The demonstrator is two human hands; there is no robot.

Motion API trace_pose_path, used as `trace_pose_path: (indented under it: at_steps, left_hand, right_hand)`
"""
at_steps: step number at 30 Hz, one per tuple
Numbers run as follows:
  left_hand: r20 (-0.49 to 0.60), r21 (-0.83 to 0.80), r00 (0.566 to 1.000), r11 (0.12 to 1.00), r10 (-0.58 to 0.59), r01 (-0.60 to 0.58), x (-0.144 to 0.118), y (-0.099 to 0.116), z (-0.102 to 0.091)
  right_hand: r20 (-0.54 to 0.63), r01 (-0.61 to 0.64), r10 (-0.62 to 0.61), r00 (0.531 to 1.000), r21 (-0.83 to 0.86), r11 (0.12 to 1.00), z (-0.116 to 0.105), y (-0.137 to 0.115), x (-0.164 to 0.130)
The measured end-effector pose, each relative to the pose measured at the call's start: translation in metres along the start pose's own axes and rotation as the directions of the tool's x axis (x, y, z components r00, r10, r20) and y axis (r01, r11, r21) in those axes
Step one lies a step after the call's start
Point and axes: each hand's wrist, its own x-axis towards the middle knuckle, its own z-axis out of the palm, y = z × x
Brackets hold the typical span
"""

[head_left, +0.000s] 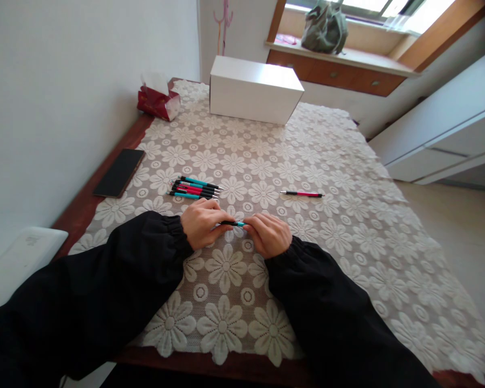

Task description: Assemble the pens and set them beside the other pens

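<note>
Between my two hands a teal and black pen (pixel 239 223) lies level, just above the flowered tablecloth. My left hand (pixel 204 222) pinches its black end, while the fingers of my right hand (pixel 268 234) close on the teal end. Both tips of the pen are hidden by my fingers. Just beyond my left hand, several teal, red and black pens (pixel 196 188) lie side by side in a bundle. Off to the right a single red and black pen (pixel 302 194) rests alone on the cloth.
A white box (pixel 253 91) stands at the table's far end. Left of it sits a red tissue pack (pixel 158 102). A dark phone-like slab (pixel 120 173) lies along the left edge by the wall. The lace tablecloth (pixel 226 267) covers the table.
</note>
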Motion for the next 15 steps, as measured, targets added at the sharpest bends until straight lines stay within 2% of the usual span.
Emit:
trace_pose_path:
  at_steps: [8, 15]
  left_hand:
    - [0.0, -0.01, 1.0, 1.0, -0.013, 0.013, -0.0017, -0.0054, 0.0065]
    - [-0.011, -0.008, 1.0, 1.0, -0.028, 0.027, -0.0008, -0.0028, 0.0045]
  right_hand:
    - [0.009, 0.017, -0.017, 1.0, -0.022, 1.0, -0.0006, 0.0018, -0.0003]
    - [-0.037, 0.053, -0.054, 0.998, -0.036, 0.998, -0.002, 0.0008, 0.0019]
